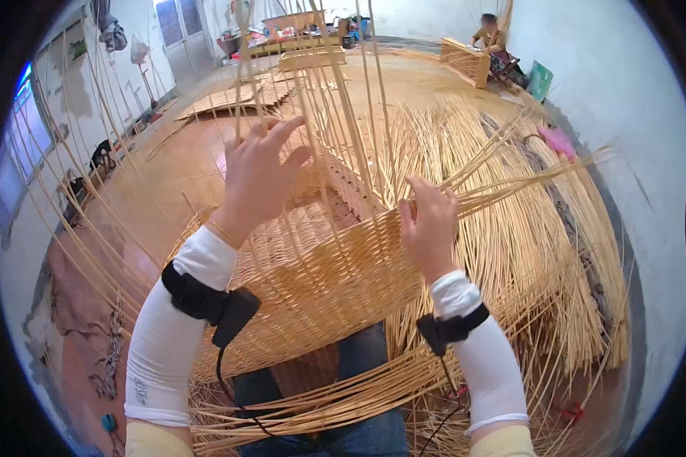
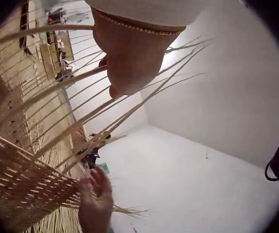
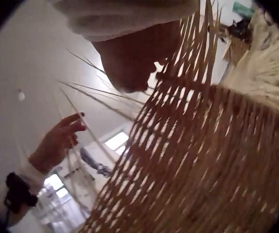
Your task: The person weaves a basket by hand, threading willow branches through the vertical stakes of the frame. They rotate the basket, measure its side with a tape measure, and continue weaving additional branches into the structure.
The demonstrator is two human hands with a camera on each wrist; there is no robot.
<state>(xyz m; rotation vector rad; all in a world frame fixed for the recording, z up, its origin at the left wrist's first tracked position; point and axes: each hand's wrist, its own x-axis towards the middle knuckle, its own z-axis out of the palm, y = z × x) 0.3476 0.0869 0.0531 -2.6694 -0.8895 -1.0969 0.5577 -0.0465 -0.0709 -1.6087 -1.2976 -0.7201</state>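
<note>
A half-woven wicker basket [image 1: 335, 266] leans across the person's lap, with long upright stakes [image 1: 373, 91] rising from its walls. Among the stakes, the left hand [image 1: 263, 171] is raised over the basket, index finger extended to one stake and thumb spread apart. Its other fingers are bent beside more stakes. At the basket's right upper corner, the right hand [image 1: 431, 228] pinches wicker strands at the rim with thumb and fingers. A loose bundle of strands [image 1: 526, 183] sticks out to the right past that hand. In the right wrist view, the woven wall [image 3: 193, 160] partly hides the fingertips.
A large heap of loose wicker rods [image 1: 503, 266] covers the floor at right. More long rods [image 1: 320, 404] lie across the legs. Flat woven panels [image 1: 229, 103] lie further back. Another person [image 1: 492, 38] sits by a wicker box [image 1: 465, 62] at the far wall.
</note>
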